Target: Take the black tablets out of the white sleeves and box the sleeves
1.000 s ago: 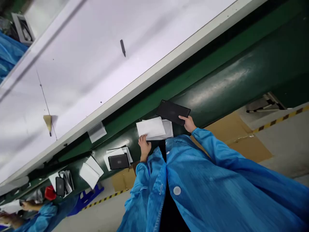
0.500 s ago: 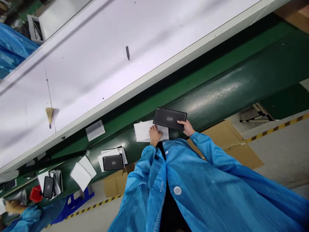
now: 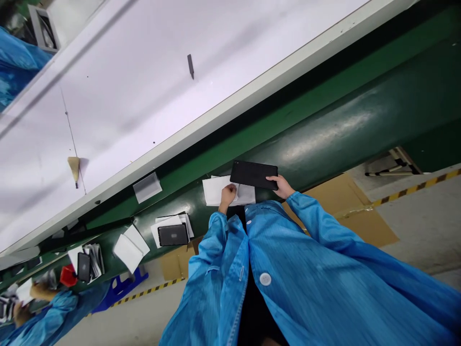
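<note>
My right hand (image 3: 283, 185) grips the near right corner of a black tablet (image 3: 254, 175) and holds it just above the green conveyor belt (image 3: 324, 139). Under the tablet's left end lies a stack of white sheets (image 3: 216, 190) on the belt. My left hand (image 3: 228, 194) rests on that stack with its fingers curled over the top sheet's edge, close to the tablet's left end. Both arms wear blue coat sleeves.
Further left on the belt lie another black tablet (image 3: 173, 234) on white sheets, a loose white sheet (image 3: 131, 247), and a dark phone-like device (image 3: 84, 266) beside a red object (image 3: 67, 276). A co-worker's blue sleeve (image 3: 43, 322) shows at bottom left. Cardboard (image 3: 345, 206) lies below the belt.
My left hand moved from the stack's left edge onto the sheets beside the tablet. The tablet came down and leftwards over the stack, tilting flatter.
</note>
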A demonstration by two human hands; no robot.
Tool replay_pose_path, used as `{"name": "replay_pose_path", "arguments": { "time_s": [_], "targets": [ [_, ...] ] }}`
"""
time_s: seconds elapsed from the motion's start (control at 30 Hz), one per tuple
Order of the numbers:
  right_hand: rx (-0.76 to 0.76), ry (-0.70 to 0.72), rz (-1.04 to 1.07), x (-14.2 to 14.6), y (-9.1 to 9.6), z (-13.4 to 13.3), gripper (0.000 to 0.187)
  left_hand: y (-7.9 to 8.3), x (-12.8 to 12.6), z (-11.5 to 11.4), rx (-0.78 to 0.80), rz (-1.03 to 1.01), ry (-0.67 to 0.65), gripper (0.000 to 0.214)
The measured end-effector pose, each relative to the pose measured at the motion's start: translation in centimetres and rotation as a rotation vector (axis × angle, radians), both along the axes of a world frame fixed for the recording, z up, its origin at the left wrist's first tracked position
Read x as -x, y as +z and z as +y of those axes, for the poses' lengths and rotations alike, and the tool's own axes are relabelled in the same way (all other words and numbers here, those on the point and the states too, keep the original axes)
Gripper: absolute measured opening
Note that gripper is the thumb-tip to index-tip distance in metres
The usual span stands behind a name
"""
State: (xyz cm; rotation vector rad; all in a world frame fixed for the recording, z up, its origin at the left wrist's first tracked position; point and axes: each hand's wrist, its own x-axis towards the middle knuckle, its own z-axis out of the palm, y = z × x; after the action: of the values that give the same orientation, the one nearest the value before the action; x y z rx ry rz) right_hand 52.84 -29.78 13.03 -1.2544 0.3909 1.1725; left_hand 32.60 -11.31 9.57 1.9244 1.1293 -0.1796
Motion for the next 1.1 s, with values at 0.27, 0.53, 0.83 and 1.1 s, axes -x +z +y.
{"name": "replay_pose_path", "arguments": {
  "time_s": [0.27,0.53,0.83,1.1],
  "targets": [
    [0.055,0.111,0.067,0.3,-0.8,0.5,0.017,-0.6,2.0,-0.7,0.139,-0.080,0.138,0.010],
    [0.078,0.106,0.044,-0.3,-0.5,-0.4,0.019,-1.1,2.3,-0.5,0.215,-0.172,0.217,0.013],
    [0.093,0.026,-0.349,1.4,-0.8,-1.0,0.044,-0.6,1.9,-0.5,0.202,-0.313,0.315,0.012],
    [0.160,0.258,-0.613,2.6,-2.4,-2.0,0.059,0.3,2.3,-1.5,0.019,-0.481,0.431,0.019]
  ]
}}
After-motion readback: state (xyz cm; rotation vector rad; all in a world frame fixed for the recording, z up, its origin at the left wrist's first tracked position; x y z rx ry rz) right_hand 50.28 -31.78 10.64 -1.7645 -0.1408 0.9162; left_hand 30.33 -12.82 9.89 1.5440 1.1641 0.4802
